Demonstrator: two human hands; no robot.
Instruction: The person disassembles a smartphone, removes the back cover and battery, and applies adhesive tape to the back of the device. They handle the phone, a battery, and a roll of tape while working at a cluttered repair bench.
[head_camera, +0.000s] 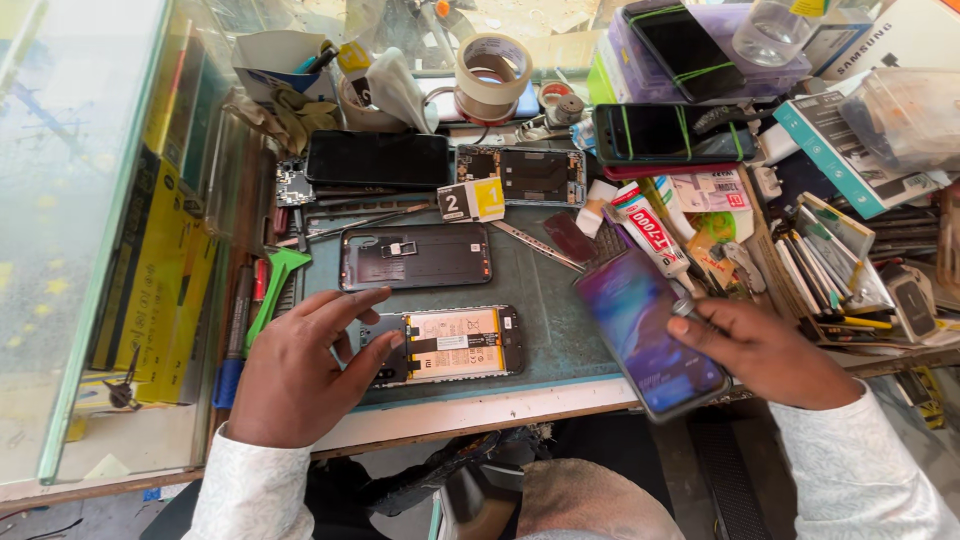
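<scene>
Resting your left hand (300, 375) flat on the opened phone (450, 345) lying on the worktop (550, 330), your right hand (765, 350) fingers pinch the thin, fragile screen panel (650, 335); grip its edges.

Glossy glass phone screen (648, 335); matt green work mat (545, 300); paper tape roll (492, 72).

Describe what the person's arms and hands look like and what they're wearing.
Both hands, the left hand and the right hand, are bare, with no gloves, and I can see no rings or watch. Both arms wear long white sleeves with a faint small pattern, ending at the wrists.
</scene>
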